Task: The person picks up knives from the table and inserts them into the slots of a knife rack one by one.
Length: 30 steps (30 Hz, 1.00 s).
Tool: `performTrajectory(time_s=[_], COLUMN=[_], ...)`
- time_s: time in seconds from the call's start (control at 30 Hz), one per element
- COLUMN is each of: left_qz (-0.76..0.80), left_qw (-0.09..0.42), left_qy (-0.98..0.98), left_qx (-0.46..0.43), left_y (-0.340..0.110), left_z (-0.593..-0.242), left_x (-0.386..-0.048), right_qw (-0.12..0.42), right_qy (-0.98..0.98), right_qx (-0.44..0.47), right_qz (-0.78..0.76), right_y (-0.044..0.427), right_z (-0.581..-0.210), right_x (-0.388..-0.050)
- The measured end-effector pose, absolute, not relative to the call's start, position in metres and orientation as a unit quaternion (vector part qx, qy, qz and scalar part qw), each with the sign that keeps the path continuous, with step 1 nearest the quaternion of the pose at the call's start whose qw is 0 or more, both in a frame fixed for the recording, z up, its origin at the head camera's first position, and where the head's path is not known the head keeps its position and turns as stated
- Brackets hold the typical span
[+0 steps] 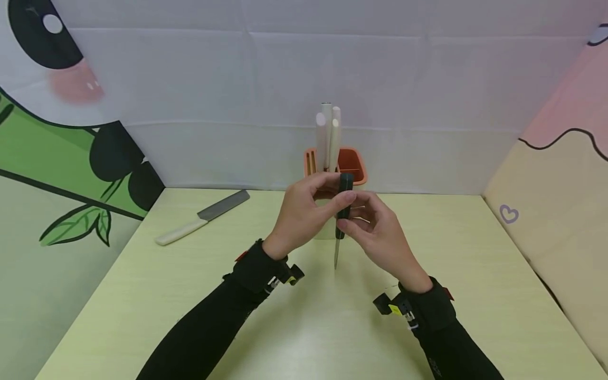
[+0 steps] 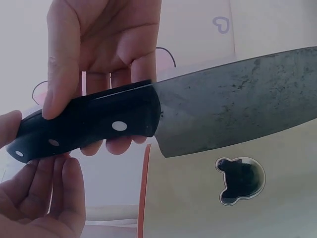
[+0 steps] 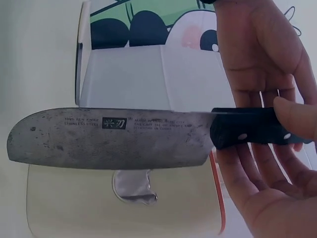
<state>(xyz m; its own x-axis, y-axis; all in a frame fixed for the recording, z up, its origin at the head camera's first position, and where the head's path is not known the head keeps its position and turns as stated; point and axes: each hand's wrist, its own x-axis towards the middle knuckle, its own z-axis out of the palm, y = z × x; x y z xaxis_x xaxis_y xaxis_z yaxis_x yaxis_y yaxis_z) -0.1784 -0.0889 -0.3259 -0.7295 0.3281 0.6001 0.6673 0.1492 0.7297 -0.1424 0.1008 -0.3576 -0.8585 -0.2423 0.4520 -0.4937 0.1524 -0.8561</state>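
Observation:
Both hands hold a kitchen knife by its black riveted handle (image 1: 345,182). The blade points downward and shows edge-on in the head view. In the left wrist view its broad, stained steel blade (image 2: 233,99) spreads to the right. Printed lettering marks the blade (image 3: 89,141) in the right wrist view. My left hand (image 1: 304,208) grips the upper part of the handle. Just below it, my right hand (image 1: 380,237) pinches the lower part with thumb and fingers. Directly behind the hands stands a cream knife holder (image 2: 188,218) with an orange rim, partly hidden in the head view.
White-handled utensils (image 1: 328,140) stand upright in the holder, beside wooden sticks (image 1: 311,161) and an orange compartment (image 1: 350,161). On the table (image 1: 475,264), a cleaver (image 1: 225,206) with a white handle lies at the left. Printed cloth (image 1: 266,79) encloses the back and sides.

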Motion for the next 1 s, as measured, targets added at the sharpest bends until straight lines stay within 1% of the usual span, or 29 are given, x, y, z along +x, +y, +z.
performTrajectory(time_s=[0.17, 0.4, 0.5, 0.63, 0.83, 1.0], left_qz=[-0.561, -0.557, -0.557, -0.556, -0.557, -0.553], left_qw=[0.162, 0.171, 0.174, 0.177, 0.180, 0.183], left_qy=[-0.736, -0.736, -0.736, -0.737, -0.736, -0.740], left_qx=[-0.343, -0.345, -0.342, -0.341, -0.340, -0.337], left_y=[-0.091, -0.098, -0.100, -0.103, -0.105, -0.108], left_z=[-0.323, -0.318, -0.316, -0.313, -0.308, -0.304], left_x=[-0.178, -0.180, -0.182, -0.182, -0.183, -0.184], right_qw=[0.114, 0.172, 0.180, 0.154, 0.087, 0.062], right_qy=[-0.754, -0.750, -0.758, -0.778, -0.799, -0.798], right_qx=[0.247, 0.221, 0.207, 0.188, 0.172, 0.170], right_qz=[0.598, 0.599, 0.592, 0.580, 0.570, 0.575], right_y=[0.113, 0.134, 0.138, 0.140, 0.140, 0.135], right_z=[-0.353, -0.351, -0.357, -0.368, -0.392, -0.408], right_x=[-0.146, -0.162, -0.173, -0.190, -0.213, -0.226])
